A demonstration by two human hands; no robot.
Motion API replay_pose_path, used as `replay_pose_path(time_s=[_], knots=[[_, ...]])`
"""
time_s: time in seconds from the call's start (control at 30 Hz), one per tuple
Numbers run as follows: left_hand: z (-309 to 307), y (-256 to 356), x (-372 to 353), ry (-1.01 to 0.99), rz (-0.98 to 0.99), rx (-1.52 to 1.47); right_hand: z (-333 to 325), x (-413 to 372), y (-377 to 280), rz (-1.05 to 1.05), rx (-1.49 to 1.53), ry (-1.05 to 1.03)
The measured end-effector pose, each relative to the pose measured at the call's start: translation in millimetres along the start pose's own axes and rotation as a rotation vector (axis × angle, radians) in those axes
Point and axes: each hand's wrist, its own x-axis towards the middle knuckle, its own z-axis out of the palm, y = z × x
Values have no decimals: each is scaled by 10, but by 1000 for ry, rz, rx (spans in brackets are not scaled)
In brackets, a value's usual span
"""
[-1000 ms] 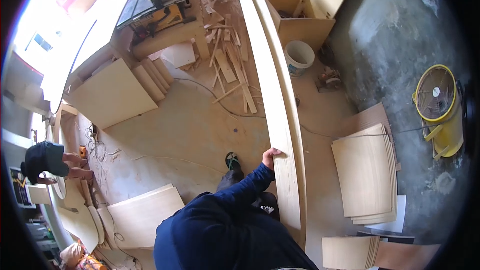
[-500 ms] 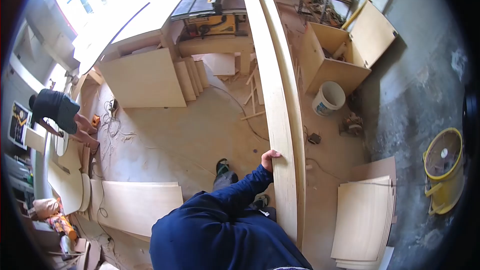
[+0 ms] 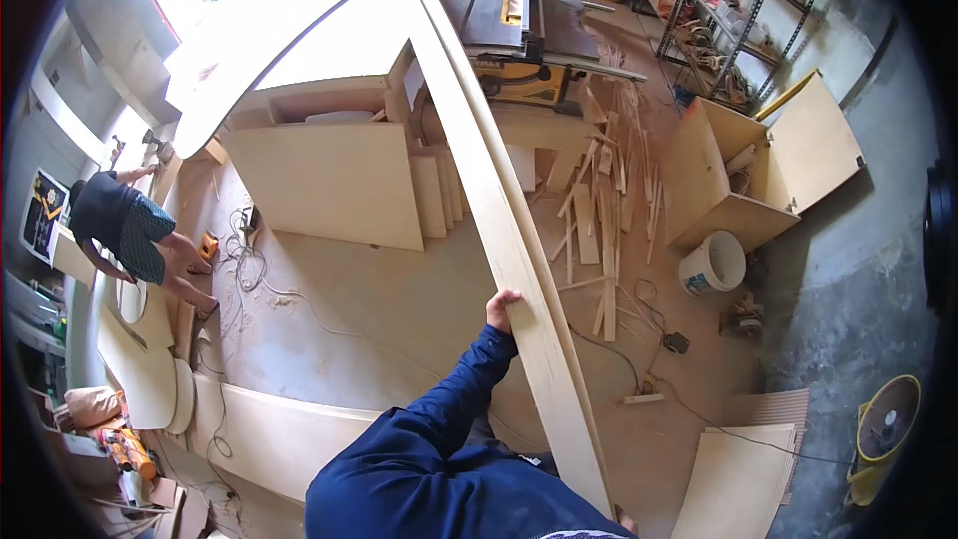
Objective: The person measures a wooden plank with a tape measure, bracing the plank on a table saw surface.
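Note:
Two long pale wooden boards (image 3: 499,210), side by side, run from the lower middle up to the top of the view. My left hand (image 3: 502,309) grips the left edge of the boards, its thumb over the upper face. Low down at the boards' near end, part of my right hand (image 3: 626,521) shows at the right side, its fingers mostly hidden. The far end of the boards reaches over the pale worktop, left of the table saw (image 3: 499,25).
A co-worker (image 3: 120,225) bends over at the left. Wood offcuts (image 3: 599,210) litter the floor beyond the boards. An open wooden box (image 3: 733,175), a white bucket (image 3: 713,263), a yellow fan (image 3: 886,424) and stacked panels (image 3: 736,479) stand at the right. Cables cross the floor.
The boards' far end has swung left, from across the saw's right side to its left. My left hand has moved left and slightly up with them. The co-worker has shifted posture, and my right hand now shows.

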Motion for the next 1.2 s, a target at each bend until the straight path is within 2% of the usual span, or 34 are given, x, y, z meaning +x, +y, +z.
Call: replay_pose_path(time_s=[0.07,0.1,0.13,0.17,0.2,0.23,0.27,0.3,0.33,0.37,0.4,0.43,0.47,0.5,0.57,0.6,0.63,0.67,0.7,0.73,0.8,0.83,0.87,0.9,0.93,0.97,1.0,1.07,1.13,1.2], knots=[[167,302,168,18,226,165,155,103,-365,13,-18,-5],[-72,380,526,-25,425,249,267,5,-486,39,-24,-16],[160,587,552,-8,328,152,361,-81,-639,56,-27,-12],[319,774,727,27,391,255,363,-4,-806,-329,78,140],[273,964,1047,-84,433,320,274,116,-961,-334,40,77],[676,1220,850,-102,325,263,222,201,-1177,-258,124,2],[623,1363,1195,-86,260,154,188,274,-1573,-278,169,53],[890,1595,1133,-142,125,119,117,458,-1603,-255,105,41],[852,1773,1325,-188,86,144,39,561,-1965,-269,77,39],[954,1943,1294,32,34,190,-15,691,-2299,-262,48,43],[1047,2067,1225,250,-17,233,-60,929,-2345,-224,-14,61],[968,2097,1234,324,38,292,-73,1167,-2510,-234,100,55],[880,2108,1232,396,95,351,-142,1389,-2704,-270,73,70],[746,2101,1133,324,71,410,-231,1540,-3064,-242,-102,84],[303,2091,882,102,-42,514,-340,2002,-3578,-320,-93,98],[57,2077,728,119,-122,519,-372,2717,-3182,-314,-326,303],[-178,2050,547,137,-207,524,-404,2432,-4141,-287,53,42],[-382,2015,324,224,-248,551,-436,2637,-4456,-219,68,22],[-598,1995,125,322,-276,553,-434,2992,-4622,-278,67,41],[-973,1920,39,398,-199,479,-454,3339,-4854,-220,76,-1],[-1316,2101,-362,485,-327,557,-349,3939,-5447,-258,91,13],[-1399,2177,-498,531,-304,596,-270,4172,-5811,-293,51,39],[-1435,2257,-633,582,-279,633,-213,4307,-6211,-481,-42,32],[-1470,2332,-716,618,-237,617,-117,4362,-6624,-355,150,-137],[-1462,2416,-770,651,-190,598,102,4752,-6985,-428,313,-267],[-1461,2511,-795,654,-154,553,244,4991,-7385,-459,262,-267],[-1427,2591,-812,644,-108,515,507,5813,-7729,-557,-164,142],[-1334,2707,-791,598,-32,476,677,5607,-8162,-564,411,-225],[-1413,2827,-715,566,-58,501,1046,5455,-8296,-602,479,152],[-1520,2890,-644,574,-97,560,1309,5154,-8079,-657,549,220]])
